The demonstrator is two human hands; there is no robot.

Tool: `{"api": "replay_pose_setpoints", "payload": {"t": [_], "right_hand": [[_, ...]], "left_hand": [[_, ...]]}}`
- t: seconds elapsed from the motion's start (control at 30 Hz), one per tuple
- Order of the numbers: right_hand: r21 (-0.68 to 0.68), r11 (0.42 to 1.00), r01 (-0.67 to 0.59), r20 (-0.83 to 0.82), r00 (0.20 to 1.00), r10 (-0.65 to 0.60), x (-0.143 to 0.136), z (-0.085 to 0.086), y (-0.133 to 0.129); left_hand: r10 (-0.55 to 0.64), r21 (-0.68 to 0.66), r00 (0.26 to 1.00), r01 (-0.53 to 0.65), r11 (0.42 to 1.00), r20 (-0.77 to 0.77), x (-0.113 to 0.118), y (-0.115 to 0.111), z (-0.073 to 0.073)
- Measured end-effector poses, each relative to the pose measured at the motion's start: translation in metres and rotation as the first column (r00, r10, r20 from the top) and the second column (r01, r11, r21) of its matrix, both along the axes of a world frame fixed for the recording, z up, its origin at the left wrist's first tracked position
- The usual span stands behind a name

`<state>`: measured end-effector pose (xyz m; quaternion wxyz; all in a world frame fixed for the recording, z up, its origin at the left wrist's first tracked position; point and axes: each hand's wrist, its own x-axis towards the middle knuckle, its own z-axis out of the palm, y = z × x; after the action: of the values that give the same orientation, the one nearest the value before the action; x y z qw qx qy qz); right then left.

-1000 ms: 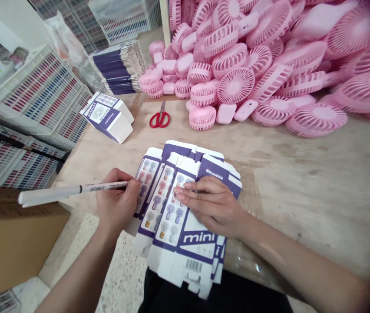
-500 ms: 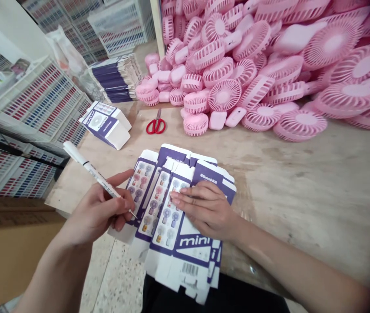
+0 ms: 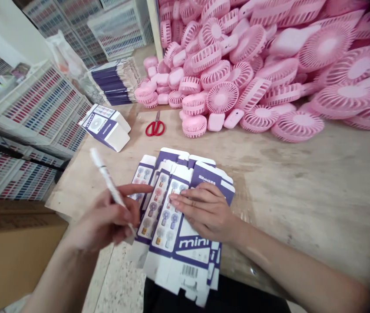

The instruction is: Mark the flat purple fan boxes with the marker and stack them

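Observation:
My left hand [image 3: 111,217] is closed around a white marker pen [image 3: 107,178], its tip pointing down by the lower left of the cartons. The index finger stretches out over the leftmost carton [image 3: 144,173]. My right hand [image 3: 206,211] lies with extended fingers on the overlapping flattened purple-and-white cartons [image 3: 189,248]; its thumb is hidden. Rows of small fan pictures show on the cartons, and "mini" is printed on the top one. Their lower ends hang over the table's front edge.
Red-handled scissors [image 3: 155,128] lie behind the cartons, near a folded-up fan box [image 3: 107,126]. A large heap of pink handheld fans [image 3: 222,97] fills the back right. A stack of flat cartons [image 3: 115,82] and plastic crates [image 3: 41,104] stand at the left of the wooden table [image 3: 302,187].
My left hand and the marker have shifted right and slightly down, with the marker now steeper and the index finger reaching further across. My right hand stays on the cartons.

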<state>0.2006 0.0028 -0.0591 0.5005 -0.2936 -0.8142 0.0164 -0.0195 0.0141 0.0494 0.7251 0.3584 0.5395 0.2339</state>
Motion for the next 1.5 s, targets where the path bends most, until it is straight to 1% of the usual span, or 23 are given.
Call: {"api": "replay_pose_setpoints", "payload": {"t": [0.07, 0.13, 0.17, 0.2, 0.23, 0.27, 0.3, 0.4, 0.57, 0.7, 0.8, 0.87, 0.93, 0.97, 1.03, 1.13, 1.23, 1.3, 1.33, 1.37, 1.4, 1.47, 1.5], "right_hand": [[-0.018, 1.000, 0.001, 0.003, 1.000, -0.001, 0.000, -0.001, 0.000], [-0.030, 1.000, -0.010, -0.004, 1.000, 0.010, 0.000, -0.003, 0.000], [-0.033, 0.999, -0.020, -0.013, 1.000, 0.020, 0.001, -0.003, 0.001], [-0.039, 0.999, -0.032, -0.022, 0.999, 0.031, 0.001, -0.004, 0.001], [-0.048, 0.998, -0.045, -0.033, 0.999, 0.044, 0.001, -0.005, 0.001], [-0.057, 0.997, -0.060, -0.044, 0.997, 0.057, 0.001, -0.006, 0.002], [-0.067, 0.995, -0.075, -0.055, 0.996, 0.071, 0.001, -0.007, 0.002], [-0.095, 0.989, -0.116, -0.078, 0.991, 0.109, 0.001, -0.008, 0.002], [-0.116, 0.982, -0.148, -0.103, 0.985, 0.136, 0.000, -0.007, 0.003], [-0.110, 0.982, -0.155, -0.108, 0.984, 0.143, 0.000, -0.007, 0.003], [-0.103, 0.985, -0.138, -0.095, 0.987, 0.128, 0.000, -0.008, 0.003], [-0.094, 0.989, -0.118, -0.082, 0.991, 0.110, 0.001, -0.008, 0.003], [-0.079, 0.992, -0.096, -0.062, 0.994, 0.091, 0.001, -0.007, 0.003], [-0.067, 0.994, -0.085, -0.052, 0.995, 0.081, 0.000, -0.007, 0.003], [-0.041, 0.997, -0.066, -0.035, 0.997, 0.065, 0.000, -0.006, 0.002], [-0.006, 0.998, -0.055, -0.020, 0.998, 0.055, 0.000, -0.004, 0.001], [-0.006, 0.999, -0.048, 0.002, 0.999, 0.048, 0.001, -0.002, 0.000], [-0.022, 0.999, -0.047, 0.011, 0.999, 0.047, 0.001, -0.002, 0.000], [-0.029, 0.998, -0.050, 0.011, 0.999, 0.050, 0.001, -0.002, 0.000], [-0.034, 0.998, -0.055, 0.005, 0.998, 0.055, 0.001, -0.002, 0.000], [-0.038, 0.997, -0.062, -0.002, 0.998, 0.062, 0.001, -0.003, 0.001], [-0.048, 0.996, -0.081, -0.021, 0.997, 0.081, 0.001, -0.004, 0.001], [-0.056, 0.994, -0.091, -0.029, 0.996, 0.089, 0.001, -0.004, 0.001]], "left_hand": [[-0.031, -0.008, 1.000, 0.031, 0.999, 0.005, 0.007, -0.002, -0.004], [0.121, 0.193, 0.989, -0.103, 0.976, -0.082, 0.011, -0.001, -0.014], [0.254, 0.343, 0.957, -0.194, 0.919, -0.139, 0.011, 0.001, -0.020], [0.390, 0.486, 0.901, -0.259, 0.835, -0.191, 0.011, 0.003, -0.027], [0.501, 0.595, 0.833, -0.283, 0.752, -0.237, 0.011, 0.004, -0.034], [0.572, 0.660, 0.770, -0.277, 0.698, -0.282, 0.010, 0.005, -0.040], [0.608, 0.694, 0.725, -0.256, 0.673, -0.323, 0.010, 0.006, -0.045], [0.620, 0.732, 0.671, -0.166, 0.660, -0.407, 0.009, 0.005, -0.052], [0.614, 0.775, 0.629, -0.030, 0.631, -0.476, 0.008, 0.002, -0.053], [0.609, 0.769, 0.622, -0.017, 0.639, -0.491, 0.008, 0.002, -0.053], [0.616, 0.734, 0.694, -0.187, 0.653, -0.372, 0.004, 0.006, -0.045], [0.494, 0.579, 0.813, -0.252, 0.776, -0.308, -0.001, 0.010, -0.036], [0.275, 0.342, 0.922, -0.174, 0.924, -0.273, -0.006, 0.014, -0.023], [0.183, 0.246, 0.949, -0.120, 0.962, -0.255, -0.008, 0.015, -0.017], [0.115, 0.170, 0.968, -0.078, 0.982, -0.222, -0.010, 0.014, -0.006], [0.113, 0.167, 0.982, -0.087, 0.982, -0.149, -0.005, 0.004, 0.003], [-0.029, 0.026, 0.996, 0.032, 0.999, -0.090, 0.005, -0.005, 0.000], [-0.010, 0.073, 0.994, 0.018, 0.997, -0.106, 0.011, -0.007, -0.010], [0.088, 0.188, 0.985, -0.059, 0.980, -0.152, 0.013, -0.006, -0.016], [0.232, 0.343, 0.951, -0.151, 0.927, -0.206, 0.014, -0.005, -0.023], [0.385, 0.497, 0.887, -0.221, 0.839, -0.256, 0.013, -0.002, -0.030], [0.589, 0.694, 0.734, -0.228, 0.682, -0.337, 0.011, 0.001, -0.043], [0.626, 0.732, 0.686, -0.198, 0.651, -0.371, 0.010, 0.002, -0.047]]}}
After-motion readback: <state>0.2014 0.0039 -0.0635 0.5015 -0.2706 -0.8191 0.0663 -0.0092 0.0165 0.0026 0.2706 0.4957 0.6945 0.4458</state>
